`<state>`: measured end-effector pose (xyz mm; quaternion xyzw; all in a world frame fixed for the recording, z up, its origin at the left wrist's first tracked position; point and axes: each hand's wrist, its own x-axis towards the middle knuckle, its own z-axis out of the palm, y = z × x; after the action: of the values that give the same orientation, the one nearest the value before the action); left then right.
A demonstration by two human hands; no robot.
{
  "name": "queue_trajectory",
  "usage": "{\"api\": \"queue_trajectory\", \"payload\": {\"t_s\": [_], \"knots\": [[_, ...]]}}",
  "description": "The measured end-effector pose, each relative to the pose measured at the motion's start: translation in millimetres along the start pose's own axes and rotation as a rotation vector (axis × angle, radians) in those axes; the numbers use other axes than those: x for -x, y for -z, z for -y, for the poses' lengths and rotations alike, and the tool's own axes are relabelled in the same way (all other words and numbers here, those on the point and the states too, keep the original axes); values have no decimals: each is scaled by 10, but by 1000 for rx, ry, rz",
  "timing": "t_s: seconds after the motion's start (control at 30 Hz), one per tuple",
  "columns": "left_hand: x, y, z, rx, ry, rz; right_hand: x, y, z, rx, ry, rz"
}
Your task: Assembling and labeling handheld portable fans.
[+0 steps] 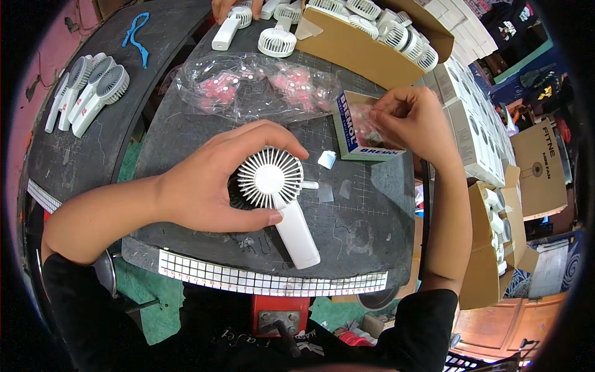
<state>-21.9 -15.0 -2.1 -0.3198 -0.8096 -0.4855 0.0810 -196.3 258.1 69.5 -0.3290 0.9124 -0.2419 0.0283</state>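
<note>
Two bare hands work over a dark grey worktop. The left hand grips a white plastic handheld fan, hiding part of its head's left side. The right hand dips its fingers into a small blue-and-white cardboard box; whether they pinch anything, I cannot tell. Far off, another person's hand is cut off. Thin ribs radiate from the fan's plain hub above a smooth handle. Mid-worktop, its long axis slants, head far-left, handle end pointing near-right.
</note>
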Motion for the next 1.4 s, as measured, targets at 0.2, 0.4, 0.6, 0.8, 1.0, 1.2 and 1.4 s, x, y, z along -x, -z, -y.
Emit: {"api": "queue_trajectory", "payload": {"t_s": [0.2, 0.4, 0.6, 0.8, 1.0, 1.2, 1.4], "knots": [[-4, -23, 5, -6, 5, 38, -28, -27, -72, -81, 10, 21], [-14, -38, -20, -12, 27, 56, -12, -7, -60, -46, 44, 6], [-91, -47, -96, -224, -3, 94, 10, 37, -2, -90, 18, 9], [-238, 40, -226, -264, -70, 81, -27, 79, -185, -177, 79, 55], [-419, 72, -310, 40, 91, -14, -56, 123, -204, -226, 126, 61], [-828, 59, -61, 594, 267, -108, -56, 139, -225, -245, 73, 76], [-990, 94, 65, 1366, 110, -258, 25, 95, -17, -104, 131, 9]]}}
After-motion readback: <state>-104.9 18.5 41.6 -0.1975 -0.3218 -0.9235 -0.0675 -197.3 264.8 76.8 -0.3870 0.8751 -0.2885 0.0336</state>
